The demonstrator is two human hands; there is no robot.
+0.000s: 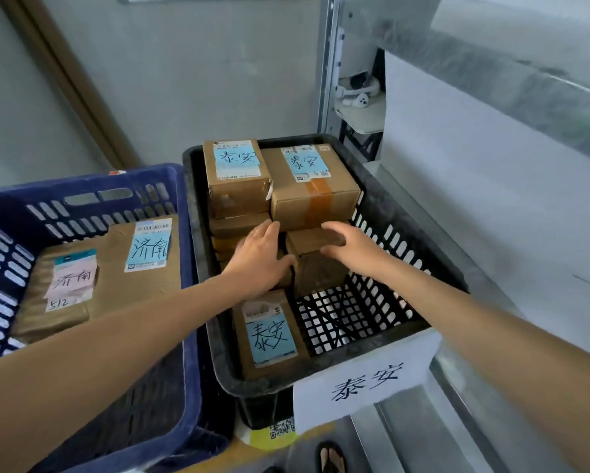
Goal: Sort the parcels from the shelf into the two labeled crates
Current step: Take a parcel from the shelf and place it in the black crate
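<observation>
Two hands in the black crate, frame centre: left hand fingers straight against a small brown parcel, right hand fingers curled round it

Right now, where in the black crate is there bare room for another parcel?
The near right corner of the black crate: bare mesh floor between the flat parcel, the small box and the right wall. The back is crowded with stacked boxes.
</observation>
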